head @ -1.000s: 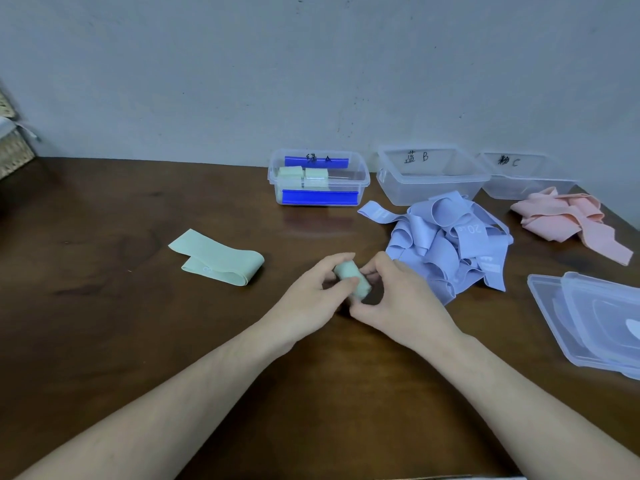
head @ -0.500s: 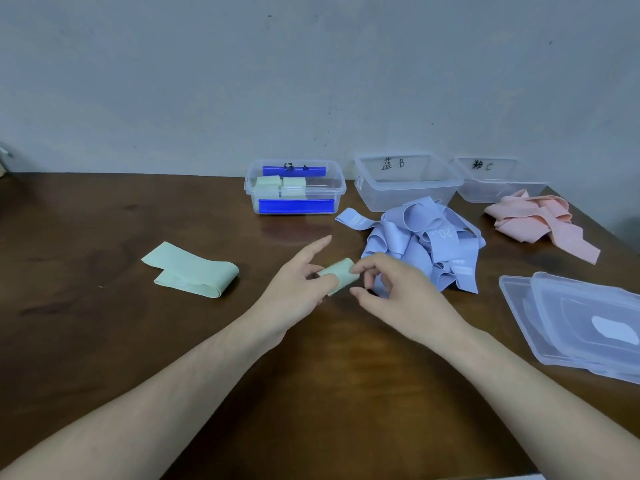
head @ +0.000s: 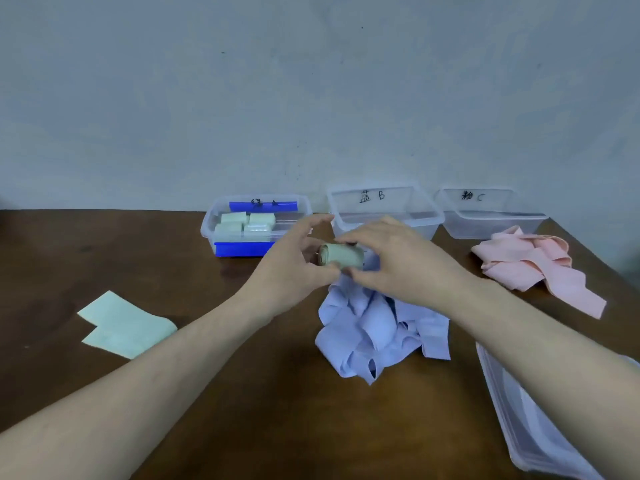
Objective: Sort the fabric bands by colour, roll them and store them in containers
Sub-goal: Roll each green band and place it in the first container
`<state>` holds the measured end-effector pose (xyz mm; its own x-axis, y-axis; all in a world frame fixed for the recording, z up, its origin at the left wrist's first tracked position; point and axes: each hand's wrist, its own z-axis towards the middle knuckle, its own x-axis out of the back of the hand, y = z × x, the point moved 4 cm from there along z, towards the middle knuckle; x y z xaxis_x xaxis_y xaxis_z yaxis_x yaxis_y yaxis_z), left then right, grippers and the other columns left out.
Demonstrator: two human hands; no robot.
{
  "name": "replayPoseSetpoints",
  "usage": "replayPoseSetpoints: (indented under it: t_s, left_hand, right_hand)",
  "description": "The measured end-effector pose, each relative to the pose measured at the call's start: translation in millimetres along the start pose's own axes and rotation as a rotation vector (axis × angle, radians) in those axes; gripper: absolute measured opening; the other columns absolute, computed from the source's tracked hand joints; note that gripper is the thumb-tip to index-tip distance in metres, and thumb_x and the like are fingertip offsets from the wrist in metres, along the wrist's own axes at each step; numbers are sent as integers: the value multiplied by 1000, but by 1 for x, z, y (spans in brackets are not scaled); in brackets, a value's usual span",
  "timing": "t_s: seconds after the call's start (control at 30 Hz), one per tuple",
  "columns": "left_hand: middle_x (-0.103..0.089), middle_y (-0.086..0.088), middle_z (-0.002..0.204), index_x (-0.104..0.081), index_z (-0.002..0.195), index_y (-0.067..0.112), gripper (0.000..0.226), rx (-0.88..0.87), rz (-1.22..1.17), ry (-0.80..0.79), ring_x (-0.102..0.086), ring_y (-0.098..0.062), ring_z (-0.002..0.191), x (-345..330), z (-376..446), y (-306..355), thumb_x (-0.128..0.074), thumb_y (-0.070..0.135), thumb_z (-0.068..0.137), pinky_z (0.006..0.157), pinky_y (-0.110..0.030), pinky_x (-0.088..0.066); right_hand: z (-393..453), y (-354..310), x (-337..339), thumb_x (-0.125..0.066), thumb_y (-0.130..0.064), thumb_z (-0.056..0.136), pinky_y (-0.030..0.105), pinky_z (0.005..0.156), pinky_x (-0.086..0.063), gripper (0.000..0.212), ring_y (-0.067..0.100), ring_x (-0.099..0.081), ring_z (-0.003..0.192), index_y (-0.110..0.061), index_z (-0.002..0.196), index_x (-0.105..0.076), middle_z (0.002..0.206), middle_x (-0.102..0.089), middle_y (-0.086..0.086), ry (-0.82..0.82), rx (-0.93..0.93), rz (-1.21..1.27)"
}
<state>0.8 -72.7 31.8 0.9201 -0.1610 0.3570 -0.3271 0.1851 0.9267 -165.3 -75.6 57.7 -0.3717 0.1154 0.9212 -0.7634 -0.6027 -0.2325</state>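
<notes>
While my left hand [head: 294, 268] and right hand [head: 398, 261] both pinch the green roll [head: 341, 258], I see it raised over the blue bands [head: 377, 327], near the green box [head: 256, 225].

Middle clear container [head: 384, 216] handwritten "B", right container [head: 491, 216] "C", left container's [head: 258, 206] marking perhaps "A"
</notes>
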Motion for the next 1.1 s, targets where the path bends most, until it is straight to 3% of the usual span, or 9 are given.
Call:
replayPoseSetpoints:
  t_s: [0.07,0.27,0.4,0.53,0.67,0.77,0.93,1.03,1.1]
  left_hand:
    - [-69,10,85,-48,134,40,67,-17,-10,25,-58,-10,71,-6,17,7,-67,5,81,74,-23,-49]
    - [-64,-21,93,-48,135,30,64,-12,-84,94,-48,-10,67,-23,58,17,-63,-2,82,63,-13,-42]
    - [-68,-7,99,-51,132,30,56,25,-99,65,-56,-5,73,-25,68,7,-66,4,85,69,-12,-46]
    - [-66,10,92,-65,107,33,17,87,-2,205,-57,-9,72,1,76,-12,-61,23,94,66,-13,-46]
    - [-67,15,92,-64,97,31,16,63,346,304,-56,-15,66,44,87,-37,-53,20,97,63,-25,-45]
    - [-59,28,68,-63,91,27,14,66,550,256,-53,-2,62,72,96,-52,-54,18,96,52,-12,-35]
    - [-68,15,93,-72,91,24,18,-35,751,60,-58,-9,93,100,111,-81,-56,31,95,86,-32,-47]
    - [-69,16,97,-69,89,30,30,-69,786,41,-59,-9,94,109,118,-89,-44,45,92,87,-37,-48]
    - [-69,16,100,-72,96,28,27,-51,794,25,-59,-9,98,114,127,-94,-47,37,96,88,-37,-48]
  right_hand:
    - [10,15,9,-70,-34,89,31,90,-42,36,16,-47,99,-25,124,-67,111,-69,-9,-8,11,12]
    - [36,60,22,-71,-36,86,32,92,-42,30,13,-49,98,-32,116,-69,104,-69,-14,-38,-3,31]
    - [48,74,11,-70,-37,80,30,90,-44,28,11,-46,100,-36,108,-67,99,-65,-18,-91,-34,88]
    - [70,79,-4,-71,-32,78,30,89,-45,31,10,-50,101,-31,108,-67,101,-65,-16,-116,-55,116]
    - [105,75,-15,-72,-33,77,34,90,-47,32,10,-53,101,-29,108,-66,105,-66,-12,-171,-53,182]
    - [137,68,-26,-74,-32,77,35,91,-49,35,11,-57,101,-27,111,-66,110,-66,-8,-190,-63,199]
    - [186,61,-60,-73,-31,80,37,91,-52,37,15,-60,102,-23,115,-66,112,-66,-5,-291,-96,151]
    - [207,63,-85,-72,-32,81,36,86,-52,36,17,-60,99,-22,115,-66,111,-66,-4,-331,-112,55]
    - [217,65,-99,-70,-33,82,33,80,-52,33,17,-59,96,-23,113,-65,108,-65,-3,-350,-123,-25]
